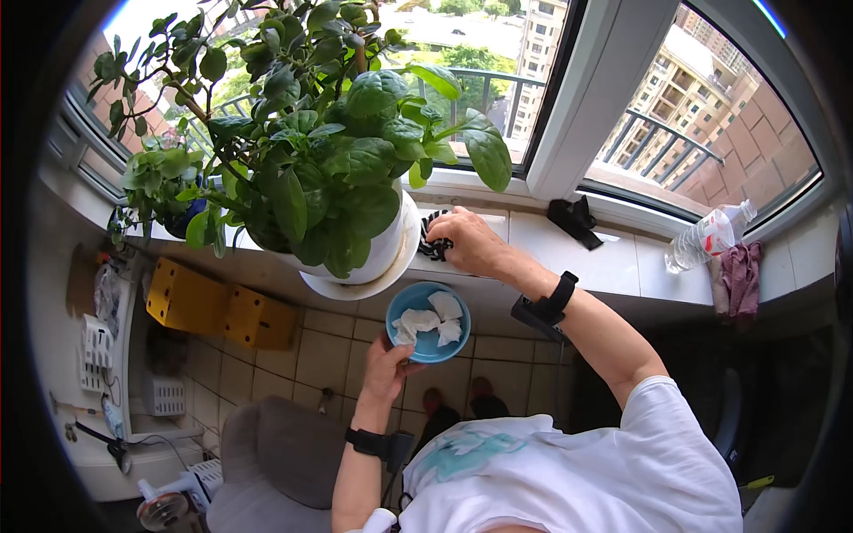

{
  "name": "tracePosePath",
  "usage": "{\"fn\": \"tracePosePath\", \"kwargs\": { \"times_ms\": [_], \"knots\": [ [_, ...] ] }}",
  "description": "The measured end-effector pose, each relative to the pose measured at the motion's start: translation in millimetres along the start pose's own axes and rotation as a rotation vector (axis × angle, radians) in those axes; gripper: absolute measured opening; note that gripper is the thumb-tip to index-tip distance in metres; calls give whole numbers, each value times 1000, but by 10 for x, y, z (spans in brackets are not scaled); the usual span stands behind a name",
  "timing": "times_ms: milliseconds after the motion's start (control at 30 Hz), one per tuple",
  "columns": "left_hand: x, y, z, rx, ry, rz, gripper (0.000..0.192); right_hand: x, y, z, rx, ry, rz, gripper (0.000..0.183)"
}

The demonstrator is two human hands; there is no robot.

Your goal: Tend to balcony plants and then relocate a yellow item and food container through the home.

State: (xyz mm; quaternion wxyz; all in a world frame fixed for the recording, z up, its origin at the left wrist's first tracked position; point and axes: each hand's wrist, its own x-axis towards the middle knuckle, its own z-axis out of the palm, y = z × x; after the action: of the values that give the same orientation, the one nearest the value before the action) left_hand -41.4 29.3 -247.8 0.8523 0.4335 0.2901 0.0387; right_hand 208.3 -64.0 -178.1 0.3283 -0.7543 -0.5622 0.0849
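Note:
My left hand (386, 373) grips the near left rim of a light-blue bowl (434, 357), held in front of the window sill. Several crumpled white tissues (421, 320) lie inside it. Over on the tiled sill, my right hand (472, 241) has its fingers closed around part of a black-and-white striped cloth (434, 248). That cloth sits right beside a white plant pot (394, 256), which stands on a saucer (356, 290). Large green leaves (346, 166) spread over the pot and hide much of it.
Farther right on the sill lie a black strap-like item (574, 223), a clear plastic bottle (701, 241) on its side and a mauve cloth (738, 283) draped over the edge. Yellow boxes (190, 296) stand at left. A grey chair (280, 460) is behind my left arm.

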Motion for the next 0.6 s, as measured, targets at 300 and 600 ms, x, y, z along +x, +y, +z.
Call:
{"fn": "tracePosePath", "kwargs": {
  "times_ms": [300,600],
  "knots": [
    [40,20,-90,51,-2,-17,58,-559,-482,-280,12,225,-25,34],
    [9,39,-27,8,-93,-39,52,-562,-350,-138,-128,83,101,31]
  ]
}}
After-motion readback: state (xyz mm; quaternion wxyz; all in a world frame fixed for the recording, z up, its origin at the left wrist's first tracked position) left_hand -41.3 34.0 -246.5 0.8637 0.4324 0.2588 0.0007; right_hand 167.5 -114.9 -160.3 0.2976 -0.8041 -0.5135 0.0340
